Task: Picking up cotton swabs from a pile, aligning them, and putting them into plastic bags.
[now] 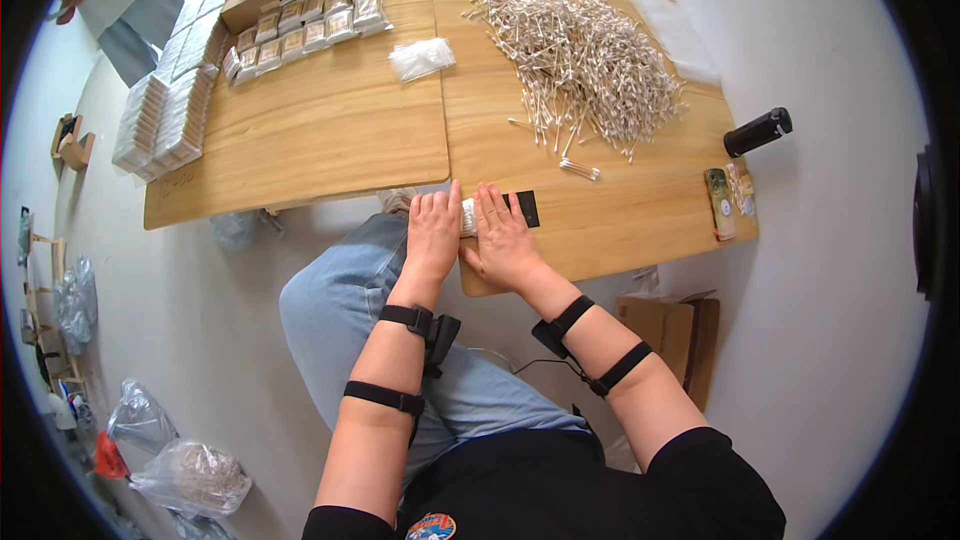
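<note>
My left hand point(433, 233) is at the left edge of the right-hand table, its fingers mostly bent and the index finger straighter along a small white bundle of cotton swabs point(468, 220). Next to it, my right hand point(505, 243) lies flat with its fingers stretched out, touching the bundle's other side. Both hands partly cover the bundle, so its wrapping is hard to make out. Part of a flat black piece point(530, 208) shows beyond my right fingers. A few loose swabs point(580, 170) lie together just ahead, in front of a large heap of cotton swabs point(590, 65).
Stacked swab packs point(170, 125) and rows of filled packets point(310, 25) occupy the left table point(300, 150). Clear plastic bags point(422, 58) lie near its right edge. A black cylinder point(758, 132) and a phone point(720, 204) are at the right. A cardboard box point(665, 335) stands below.
</note>
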The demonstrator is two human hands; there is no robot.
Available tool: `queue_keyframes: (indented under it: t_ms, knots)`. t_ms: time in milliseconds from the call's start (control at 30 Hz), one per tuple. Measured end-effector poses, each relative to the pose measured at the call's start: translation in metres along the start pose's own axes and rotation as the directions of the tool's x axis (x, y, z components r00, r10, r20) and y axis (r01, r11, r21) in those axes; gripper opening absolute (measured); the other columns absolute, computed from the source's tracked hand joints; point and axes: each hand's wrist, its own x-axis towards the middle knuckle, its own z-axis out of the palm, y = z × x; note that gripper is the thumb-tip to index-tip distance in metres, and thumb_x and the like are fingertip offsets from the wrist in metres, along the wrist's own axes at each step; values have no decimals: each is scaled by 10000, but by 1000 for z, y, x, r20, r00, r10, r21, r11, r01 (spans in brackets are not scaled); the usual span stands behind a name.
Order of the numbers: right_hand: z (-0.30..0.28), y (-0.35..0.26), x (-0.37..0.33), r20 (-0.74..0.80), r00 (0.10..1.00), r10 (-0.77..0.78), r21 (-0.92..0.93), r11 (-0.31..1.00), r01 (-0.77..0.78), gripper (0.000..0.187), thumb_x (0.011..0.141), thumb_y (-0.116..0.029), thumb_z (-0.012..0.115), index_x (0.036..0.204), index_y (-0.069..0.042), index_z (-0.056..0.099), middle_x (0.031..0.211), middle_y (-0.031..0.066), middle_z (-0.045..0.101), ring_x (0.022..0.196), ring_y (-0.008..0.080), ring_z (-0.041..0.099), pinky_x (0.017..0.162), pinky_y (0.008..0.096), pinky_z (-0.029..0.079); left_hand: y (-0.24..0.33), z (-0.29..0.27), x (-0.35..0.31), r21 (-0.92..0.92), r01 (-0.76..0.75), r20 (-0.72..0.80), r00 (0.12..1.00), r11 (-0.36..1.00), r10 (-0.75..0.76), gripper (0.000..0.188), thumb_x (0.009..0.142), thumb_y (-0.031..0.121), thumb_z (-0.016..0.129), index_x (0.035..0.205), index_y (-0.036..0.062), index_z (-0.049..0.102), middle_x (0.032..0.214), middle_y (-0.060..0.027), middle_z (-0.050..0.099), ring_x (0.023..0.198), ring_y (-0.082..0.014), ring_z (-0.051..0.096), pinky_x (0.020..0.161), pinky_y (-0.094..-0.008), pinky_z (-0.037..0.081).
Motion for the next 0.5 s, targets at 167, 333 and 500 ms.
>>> queue_keyframes:
  t_ms: [167, 333, 500]
  knots:
    - [-3, -3, 0, 13, 1000, -6, -24, 1000, 6, 852, 882, -483, 556, 1447, 114, 333, 1553, 269, 269, 1482, 351, 199, 1204, 499, 116, 2, -3, 1, 6, 10, 35, 999, 1000, -10, 555, 859, 144, 541, 1396, 25, 467, 1005, -64, 557, 1032, -227, 529, 1018, -380, 381]
    - [-4, -7, 1, 32, 999, 2, -8, 1000, -2, 840, 887, -470, 541, 1451, 115, 325, 1557, 267, 262, 1482, 353, 197, 1204, 498, 117, 2, -4, 0, -46, 38, 71, 997, 998, -35, 585, 838, 113, 551, 1405, 18, 447, 1031, -85, 560, 1053, -247, 532, 1021, -375, 372]
    - [2, -8, 4, 3, 1000, 2, -17, 1000, -2, 838, 883, -460, 542, 1451, 115, 321, 1552, 268, 271, 1479, 355, 203, 1203, 498, 123, -1, -3, 1, -54, 49, 57, 997, 997, -46, 607, 823, 110, 571, 1412, 35, 444, 1049, -84, 565, 1079, -245, 531, 1025, -373, 370]
